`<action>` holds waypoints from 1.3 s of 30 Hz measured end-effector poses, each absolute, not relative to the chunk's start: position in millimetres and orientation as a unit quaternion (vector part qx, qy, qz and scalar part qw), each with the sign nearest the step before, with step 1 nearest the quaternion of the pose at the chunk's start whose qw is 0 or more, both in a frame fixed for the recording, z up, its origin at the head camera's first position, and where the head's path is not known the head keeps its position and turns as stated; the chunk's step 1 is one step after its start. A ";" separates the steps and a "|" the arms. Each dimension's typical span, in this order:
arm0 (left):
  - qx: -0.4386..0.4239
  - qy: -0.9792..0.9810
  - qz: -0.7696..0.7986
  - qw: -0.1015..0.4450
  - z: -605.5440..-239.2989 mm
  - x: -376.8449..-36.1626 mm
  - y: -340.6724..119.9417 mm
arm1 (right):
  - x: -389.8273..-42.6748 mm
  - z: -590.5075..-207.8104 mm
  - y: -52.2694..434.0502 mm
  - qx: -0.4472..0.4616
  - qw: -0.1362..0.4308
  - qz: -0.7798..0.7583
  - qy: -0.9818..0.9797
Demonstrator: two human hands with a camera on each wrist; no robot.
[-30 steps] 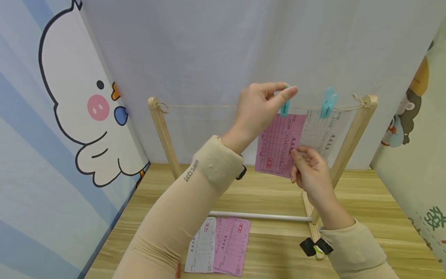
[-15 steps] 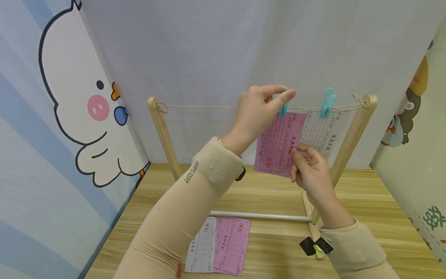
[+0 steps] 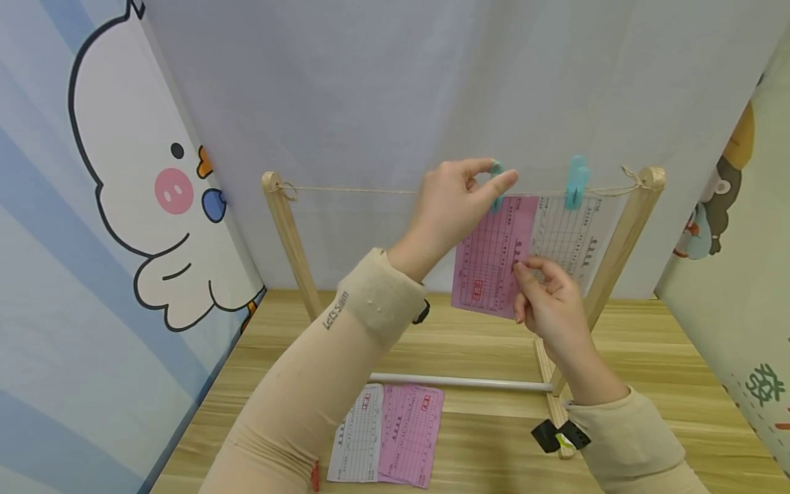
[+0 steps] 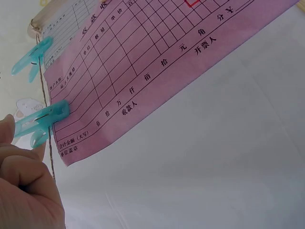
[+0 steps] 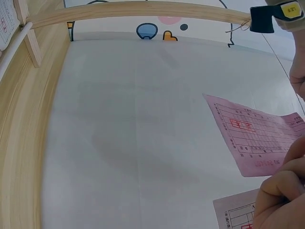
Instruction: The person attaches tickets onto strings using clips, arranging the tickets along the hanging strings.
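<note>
Left hand [image 3: 453,199]: raised to the string [image 3: 370,191], thumb and forefinger pinching a teal peg [image 3: 496,184] that grips the top left corner of the pink slip [image 3: 494,254]; in the left wrist view the peg's jaws sit on the slip's edge right at the string, just above the fingertips. Right hand [image 3: 549,302]: below and to the right of the left, fingers curled, pinching the pink slip at its right edge about halfway down, so the slip hangs between the two hands, tilted. White slip [image 3: 570,237]: just right of the pink one and partly behind it, above the right hand, held to the string by a second teal peg [image 3: 577,182]. Wooden rack [image 3: 286,233]: two slanted posts carrying the string, one well left of the left hand, one just right of the right hand. Loose slips [image 3: 389,442], one white and one pink: flat on the table [image 3: 648,370] below the left forearm.
</note>
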State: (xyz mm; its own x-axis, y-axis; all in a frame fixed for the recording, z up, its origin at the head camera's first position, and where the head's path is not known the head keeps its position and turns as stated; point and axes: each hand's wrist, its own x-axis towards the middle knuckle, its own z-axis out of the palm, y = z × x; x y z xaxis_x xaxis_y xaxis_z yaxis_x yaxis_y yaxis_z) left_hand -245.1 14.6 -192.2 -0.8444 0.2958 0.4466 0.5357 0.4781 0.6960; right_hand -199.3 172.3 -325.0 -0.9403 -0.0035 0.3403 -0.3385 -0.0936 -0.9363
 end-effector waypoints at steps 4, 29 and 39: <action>-0.238 -0.847 -0.457 0.127 -193.1 -245.4 14.4 | -198.6 -324.6 171.9 0.121 0.113 0.730 -0.663; -0.246 -0.795 -0.542 0.117 -200.6 -240.1 0.3 | -184.6 -325.3 173.3 0.066 0.128 0.765 -0.627; -0.250 -0.802 -0.525 0.136 -197.6 -236.7 -1.5 | -179.9 -327.2 176.1 0.062 0.145 0.775 -0.612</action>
State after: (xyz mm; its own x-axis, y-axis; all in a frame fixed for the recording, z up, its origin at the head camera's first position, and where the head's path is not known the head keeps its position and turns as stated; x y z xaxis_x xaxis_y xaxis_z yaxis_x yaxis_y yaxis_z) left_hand -236.7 -1.5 -197.6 -0.8377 0.2593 0.4807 0.5443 0.3236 0.7740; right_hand -179.9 176.1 -327.2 -0.9503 0.1483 0.2736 -0.3006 -0.2090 -0.9306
